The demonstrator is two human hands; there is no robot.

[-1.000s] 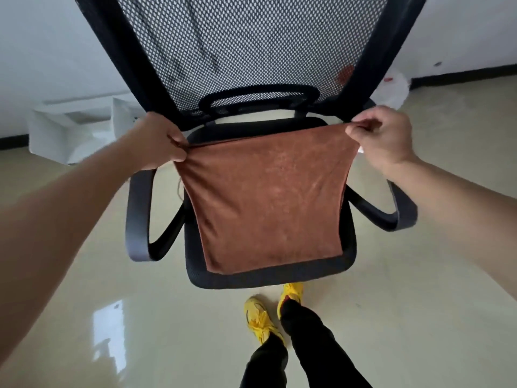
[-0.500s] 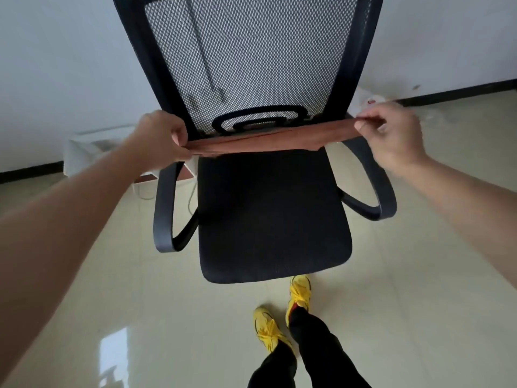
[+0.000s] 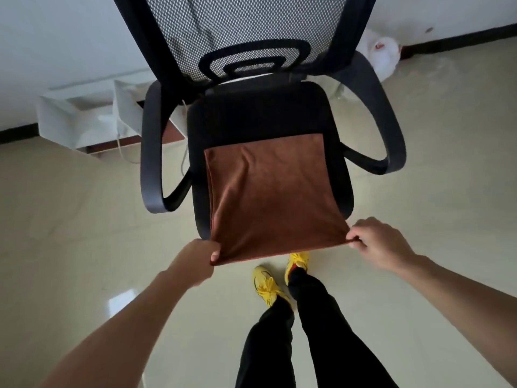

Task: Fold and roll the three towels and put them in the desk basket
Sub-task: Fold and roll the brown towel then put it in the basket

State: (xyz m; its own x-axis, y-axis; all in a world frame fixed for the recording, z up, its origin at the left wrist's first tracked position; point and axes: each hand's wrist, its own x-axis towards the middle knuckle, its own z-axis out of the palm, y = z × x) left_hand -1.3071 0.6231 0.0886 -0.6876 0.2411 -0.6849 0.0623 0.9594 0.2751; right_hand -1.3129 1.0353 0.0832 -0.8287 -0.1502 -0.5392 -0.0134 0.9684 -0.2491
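Observation:
A brown towel (image 3: 268, 197) lies spread over the front half of the black seat of an office chair (image 3: 251, 116), its near edge hanging past the seat's front. My left hand (image 3: 195, 261) pinches the towel's near left corner. My right hand (image 3: 377, 247) pinches the near right corner. The towel's far edge lies flat across the middle of the seat. No other towel and no basket is in view.
The chair has a mesh back (image 3: 246, 29) and two curved armrests (image 3: 152, 152). A white open box (image 3: 92, 119) and a cable lie on the floor behind it by the wall, a white bag (image 3: 382, 54) at the right. My legs and yellow shoes (image 3: 268, 284) stand before the seat.
Both hands came down and toward me from the backrest height to the seat's front edge, and the towel, held up as a thin strip half a second ago, now lies spread on the seat.

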